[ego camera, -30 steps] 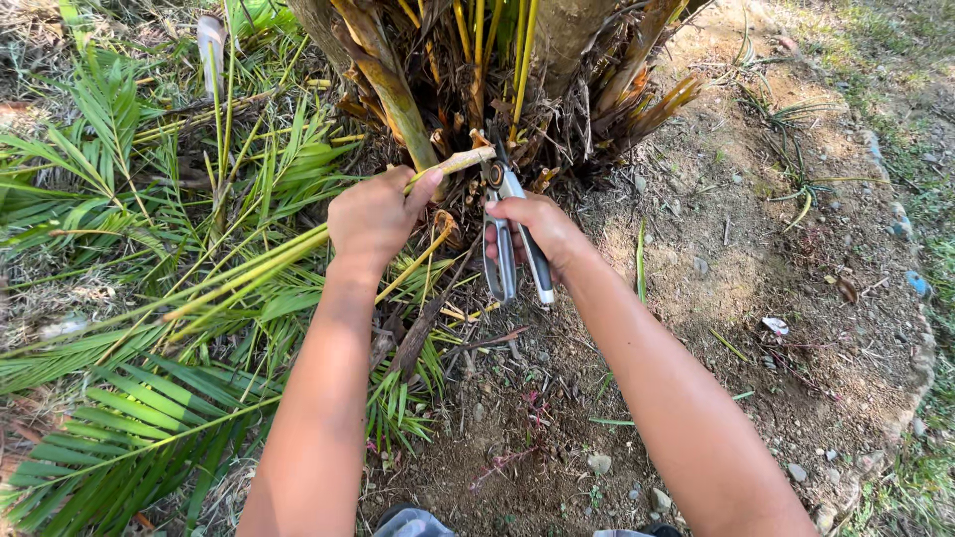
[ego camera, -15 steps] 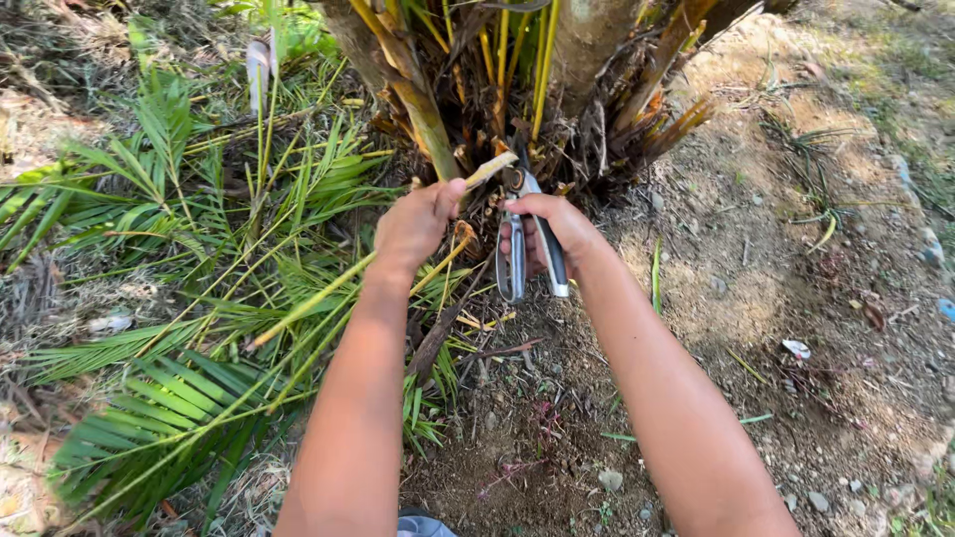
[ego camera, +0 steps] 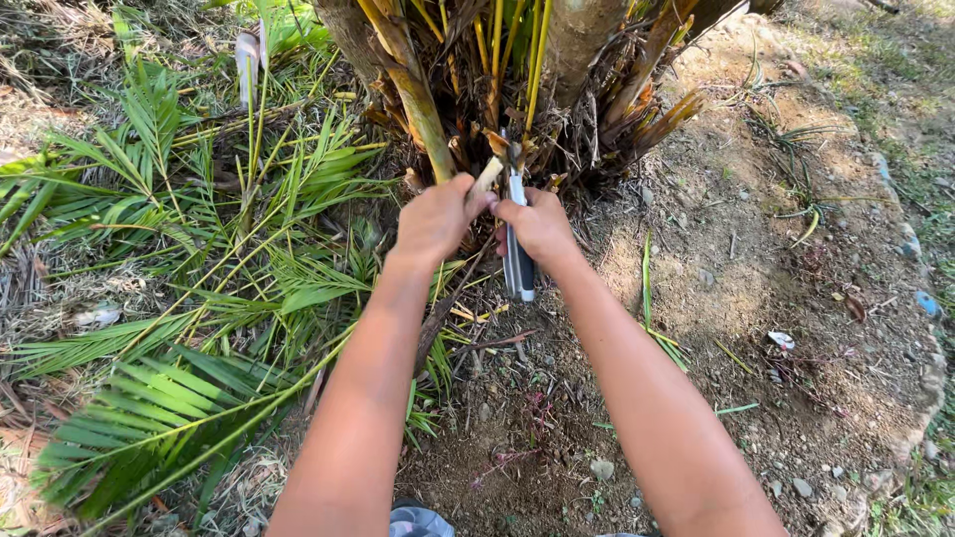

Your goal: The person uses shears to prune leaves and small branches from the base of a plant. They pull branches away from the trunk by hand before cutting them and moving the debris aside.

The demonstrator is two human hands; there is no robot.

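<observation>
Palm trunk [ego camera: 577, 50] cut off by the top edge. Pruning shears [ego camera: 517, 244] partly hidden inside the right hand [ego camera: 537, 227], blades lost among stem stubs. Small blue scrap [ego camera: 926, 303] too small to identify.

Your left hand [ego camera: 435, 219] grips a cut frond stub [ego camera: 484, 179] at the base of the palm trunk [ego camera: 577, 50]. Your right hand [ego camera: 537, 227] closes around pruning shears [ego camera: 517, 254], blades up at the stub. Green fronds [ego camera: 179, 298] lie on the left; bare soil [ego camera: 756, 298] lies on the right.

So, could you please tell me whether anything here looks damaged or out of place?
Yes: cut green palm fronds lie strewn left of the palm trunk base, and a small white scrap sits on the bare soil at right.
</observation>
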